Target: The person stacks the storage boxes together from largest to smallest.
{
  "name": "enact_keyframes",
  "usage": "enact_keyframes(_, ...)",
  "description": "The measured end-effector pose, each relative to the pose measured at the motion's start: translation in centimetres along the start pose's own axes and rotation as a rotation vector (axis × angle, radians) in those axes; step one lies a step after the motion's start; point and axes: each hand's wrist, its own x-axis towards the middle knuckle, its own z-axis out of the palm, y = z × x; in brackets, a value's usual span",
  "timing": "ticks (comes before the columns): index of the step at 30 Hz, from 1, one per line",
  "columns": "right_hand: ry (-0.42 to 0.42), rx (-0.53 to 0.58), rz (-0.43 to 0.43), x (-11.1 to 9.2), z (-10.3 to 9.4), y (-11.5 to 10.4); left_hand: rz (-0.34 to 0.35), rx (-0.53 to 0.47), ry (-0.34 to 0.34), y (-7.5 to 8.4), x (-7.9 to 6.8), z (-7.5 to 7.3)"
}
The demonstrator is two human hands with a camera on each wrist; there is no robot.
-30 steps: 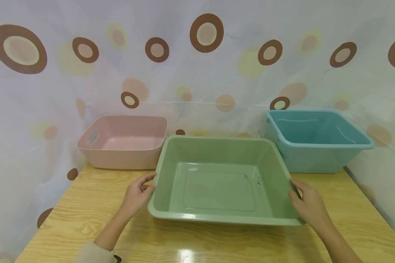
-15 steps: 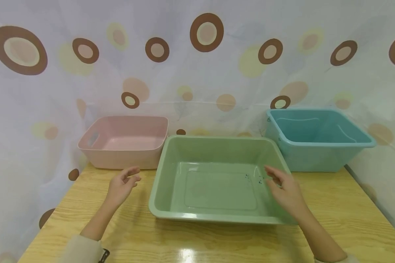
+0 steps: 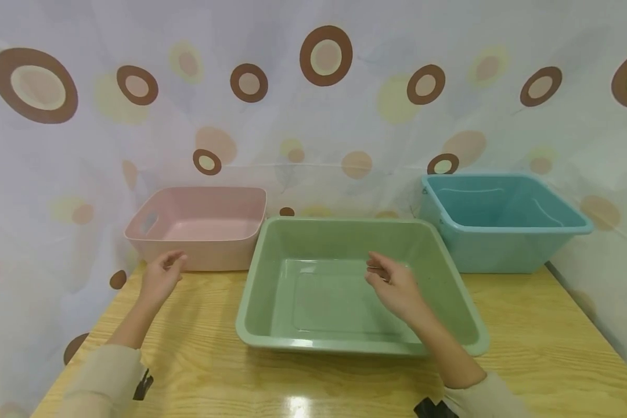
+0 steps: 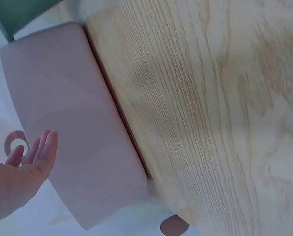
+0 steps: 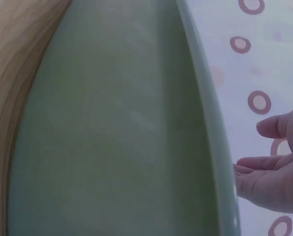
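Observation:
A green rectangular basin (image 3: 324, 346) stands in the middle of the wooden table, with nothing visible inside it. Above its interior hovers my right hand (image 3: 397, 288), fingers loosely bent and holding nothing; the right wrist view shows this hand (image 5: 279, 172) beyond the basin's rim (image 5: 213, 113). My left hand (image 3: 162, 278) is in the air just in front of the pink bin (image 3: 198, 254), likewise holding nothing. In the left wrist view, the relaxed fingers (image 4: 48, 150) appear in front of the pink bin's wall (image 4: 77, 118).
At the back right stands a blue bin (image 3: 501, 252), close to the green basin's far right corner. The pink bin sits at the back left, by the basin's far left corner. Behind the wooden table (image 3: 204, 377) hangs a patterned cloth (image 3: 313, 128) with circles.
Both hands have let go of the green basin's sides. My left hand has moved left to the pink bin, and my right hand has moved left over the basin. The basin stays in place.

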Motion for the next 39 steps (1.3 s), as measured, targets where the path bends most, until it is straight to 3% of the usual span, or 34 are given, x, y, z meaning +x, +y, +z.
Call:
enact_keyframes(4, -0.035, 0.057, 0.034, 0.8, 1.6, -0.9, 0.004, 0.045, 0.069, -0.4, 0.7, -0.5)
enact_keyframes(12, -0.015, 0.203, 0.134, 2.2, 4.2, -2.9, -0.063, -0.035, 0.201, -0.6, 1.9, -0.2)
enact_keyframes(17, -0.01, 0.263, 0.183, 3.1, 5.7, -4.2, -0.138, -0.056, 0.327, -0.4, 2.7, 0.3)
enact_keyframes(22, -0.029, 0.273, 0.183, 4.1, 7.7, -5.7, -0.15, -0.048, 0.459, -0.4, 3.5, 0.2)
enact_keyframes(33, -0.067, 0.167, 0.144, 6.3, 11.0, -7.8, -0.2, -0.065, 0.478, -0.8, 4.7, 0.2)
enact_keyframes(39, -0.099, 0.171, 0.166, 7.3, 12.2, -8.5, -0.235, -0.068, 0.47, -0.9, 5.1, 0.2)
